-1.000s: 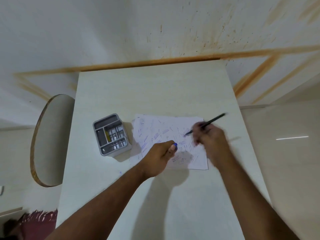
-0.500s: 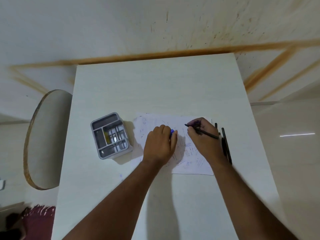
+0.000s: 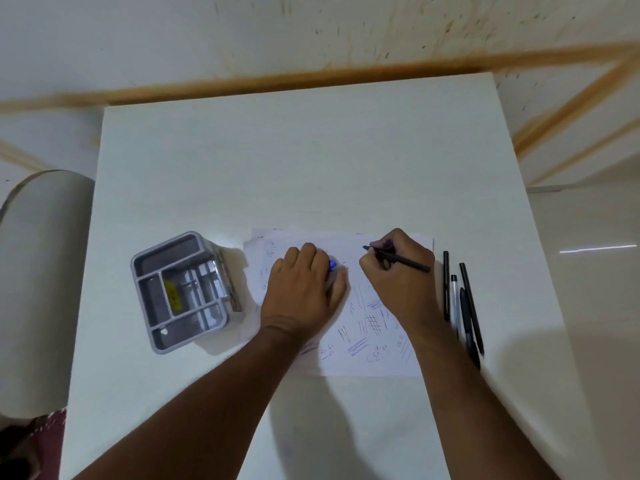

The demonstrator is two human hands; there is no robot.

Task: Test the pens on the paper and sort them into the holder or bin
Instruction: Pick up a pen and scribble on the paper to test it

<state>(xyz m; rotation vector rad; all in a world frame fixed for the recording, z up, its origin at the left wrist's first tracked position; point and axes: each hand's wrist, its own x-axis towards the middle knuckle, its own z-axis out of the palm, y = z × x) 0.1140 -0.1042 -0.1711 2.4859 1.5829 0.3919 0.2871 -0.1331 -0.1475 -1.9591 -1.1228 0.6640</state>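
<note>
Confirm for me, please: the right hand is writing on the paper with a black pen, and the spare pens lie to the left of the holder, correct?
Not quite. The head view shows the spare pens lying right of the paper, on the far side from the holder. The right hand does write with the black pen.

The far half of the surface point(image 3: 294, 161) lies bare. Nearer, the holder point(image 3: 183, 292) blocks the left, paper point(image 3: 367, 344) the middle, four pens point(image 3: 462, 306) the right.

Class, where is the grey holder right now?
The holder stands on the table in the head view, left of the paper and the left hand.
</note>
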